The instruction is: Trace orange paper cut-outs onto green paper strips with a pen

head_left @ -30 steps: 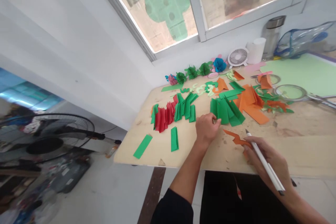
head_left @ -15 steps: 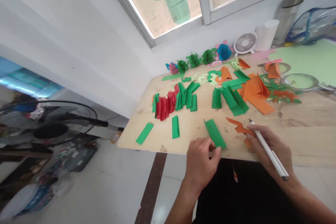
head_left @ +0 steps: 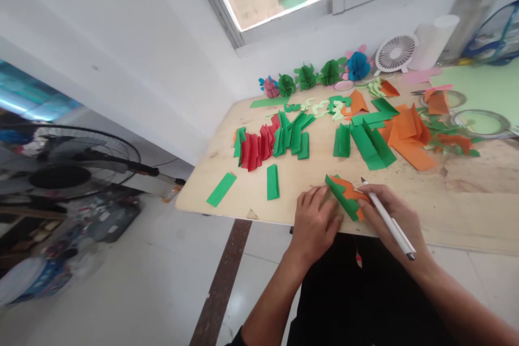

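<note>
A white pen (head_left: 389, 219) lies slantwise in my right hand (head_left: 399, 216), its dark tip pointing away from me. The same hand's fingertips also pinch an orange paper cutout (head_left: 347, 189) with a jagged outline, which lies over a green paper strip (head_left: 339, 194) near the table's front edge. My left hand (head_left: 316, 219) rests at the left side of that strip, fingers slightly bent and lying on the table; the index finger and thumb are by the strip's edge. Part of the cutout is hidden under the right fingers.
Folded green papers (head_left: 371, 146), orange papers (head_left: 409, 135) and red pleated papers (head_left: 255, 148) lie across the table (head_left: 227, 216). Two green strips lie to the left. Scissors (head_left: 480, 121), a small white fan (head_left: 396, 54) and paper pom-poms (head_left: 307, 77) are farther back.
The orange cutout has moved left onto the green strip, carried by my right hand, which still has the pen. My left hand has flattened beside the strip. The view has shifted slightly.
</note>
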A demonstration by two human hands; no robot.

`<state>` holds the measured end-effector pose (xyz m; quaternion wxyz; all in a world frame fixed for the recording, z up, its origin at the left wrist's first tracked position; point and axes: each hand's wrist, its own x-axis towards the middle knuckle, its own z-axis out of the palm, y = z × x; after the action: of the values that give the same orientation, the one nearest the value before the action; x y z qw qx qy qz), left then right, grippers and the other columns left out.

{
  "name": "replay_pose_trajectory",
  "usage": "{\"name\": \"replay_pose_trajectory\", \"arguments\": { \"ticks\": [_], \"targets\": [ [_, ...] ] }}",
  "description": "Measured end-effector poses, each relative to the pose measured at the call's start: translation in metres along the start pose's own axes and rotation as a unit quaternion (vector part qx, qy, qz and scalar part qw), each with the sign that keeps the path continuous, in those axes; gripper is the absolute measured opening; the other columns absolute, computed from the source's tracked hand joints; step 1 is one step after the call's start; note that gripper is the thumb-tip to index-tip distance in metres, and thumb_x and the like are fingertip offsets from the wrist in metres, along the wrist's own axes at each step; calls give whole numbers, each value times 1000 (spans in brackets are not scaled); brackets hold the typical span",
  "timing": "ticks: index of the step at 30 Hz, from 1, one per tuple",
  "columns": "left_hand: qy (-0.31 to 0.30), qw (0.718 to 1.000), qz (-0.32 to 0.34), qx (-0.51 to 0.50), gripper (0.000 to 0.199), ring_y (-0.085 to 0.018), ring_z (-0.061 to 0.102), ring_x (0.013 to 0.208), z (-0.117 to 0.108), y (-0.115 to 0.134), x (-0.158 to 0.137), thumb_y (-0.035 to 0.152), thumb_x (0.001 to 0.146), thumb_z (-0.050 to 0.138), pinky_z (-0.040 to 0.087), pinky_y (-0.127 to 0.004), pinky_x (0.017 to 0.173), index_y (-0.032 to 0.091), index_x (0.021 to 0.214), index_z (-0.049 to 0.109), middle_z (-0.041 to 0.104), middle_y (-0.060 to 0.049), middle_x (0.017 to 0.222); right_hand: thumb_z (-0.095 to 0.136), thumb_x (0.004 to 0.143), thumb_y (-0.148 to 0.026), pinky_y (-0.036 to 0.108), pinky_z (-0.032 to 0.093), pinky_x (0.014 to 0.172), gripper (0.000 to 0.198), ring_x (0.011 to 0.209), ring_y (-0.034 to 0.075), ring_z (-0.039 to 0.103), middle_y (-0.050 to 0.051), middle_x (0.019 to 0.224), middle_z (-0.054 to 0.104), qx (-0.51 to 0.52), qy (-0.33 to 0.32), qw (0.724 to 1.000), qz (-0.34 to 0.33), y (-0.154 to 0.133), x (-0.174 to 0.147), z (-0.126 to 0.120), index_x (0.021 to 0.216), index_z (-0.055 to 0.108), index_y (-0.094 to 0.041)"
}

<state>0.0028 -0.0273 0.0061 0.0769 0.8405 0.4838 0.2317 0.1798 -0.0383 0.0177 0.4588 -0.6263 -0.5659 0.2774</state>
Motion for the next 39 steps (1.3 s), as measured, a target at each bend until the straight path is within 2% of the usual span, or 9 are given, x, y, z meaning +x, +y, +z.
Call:
{"name": "replay_pose_trajectory", "arguments": {
  "ticks": [6, 10, 15, 20, 24, 28, 33, 39],
  "targets": [
    [-4, 1000, -7, -22, 35, -27, 48, 125, 5, 2, 4, 34, 89, 56, 36, -47, 106, 23, 121, 55, 58, -8, 132, 63, 81, -43, 25, 52, 58, 25, 64, 16, 67, 2, 81, 72, -16, 39, 999, 11, -3, -1, -8, 97, 65, -24],
    [-13, 1000, 8, -1, 30, -29, 46, 127, 8, 0, 9, 38, 89, 56, 33, -52, 108, 24, 115, 61, 57, -8, 134, 63, 81, -41, 24, 52, 60, 23, 66, 16, 67, 2, 82, 71, -21, 39, 999, 6, -3, 1, -9, 98, 65, -25],
    [-28, 998, 47, -13, 30, -29, 46, 129, 6, -12, 17, 39, 88, 58, 37, -49, 107, 22, 112, 61, 56, -10, 133, 61, 82, -38, 26, 53, 65, 21, 74, 17, 68, 3, 89, 72, -16, 14, 1000, -11, 1, 11, 4, 97, 64, -23],
    [3, 998, 47, -48, 31, -27, 50, 124, 8, -19, 18, 38, 86, 61, 41, -46, 106, 20, 111, 59, 57, -12, 128, 57, 84, -36, 28, 52, 60, 21, 63, 17, 66, 2, 78, 72, -60, -29, 997, -36, 7, 13, 11, 100, 63, -23],
    [39, 997, 40, -57, 32, -27, 54, 116, 10, -18, 15, 38, 87, 59, 44, -45, 102, 18, 112, 59, 59, -11, 121, 56, 85, -35, 32, 54, 67, 21, 75, 21, 69, 5, 89, 74, -110, -31, 990, -78, 13, 12, 10, 101, 64, -24],
    [57, 996, 27, -57, 40, -28, 52, 116, 11, -10, 9, 40, 86, 58, 41, -47, 105, 17, 119, 58, 60, -12, 120, 54, 88, -34, 35, 56, 73, 21, 83, 22, 70, 7, 97, 74, -141, -27, 982, -125, 19, 11, 9, 104, 63, -24],
    [33, 999, -1, -23, 49, -32, 47, 123, 12, 4, 4, 47, 82, 62, 33, -54, 109, 23, 125, 58, 56, -11, 125, 52, 90, -35, 36, 57, 75, 22, 88, 23, 70, 8, 101, 74, -160, -18, 975, -154, 21, 9, 9, 105, 63, -24],
    [5, 1000, -1, -5, 45, -31, 47, 122, 10, 1, 8, 46, 85, 60, 34, -52, 108, 23, 124, 59, 55, -11, 126, 51, 91, -32, 33, 57, 75, 19, 88, 21, 70, 6, 100, 74, -158, -28, 972, -173, 19, 10, 8, 105, 62, -24]
  ]
}}
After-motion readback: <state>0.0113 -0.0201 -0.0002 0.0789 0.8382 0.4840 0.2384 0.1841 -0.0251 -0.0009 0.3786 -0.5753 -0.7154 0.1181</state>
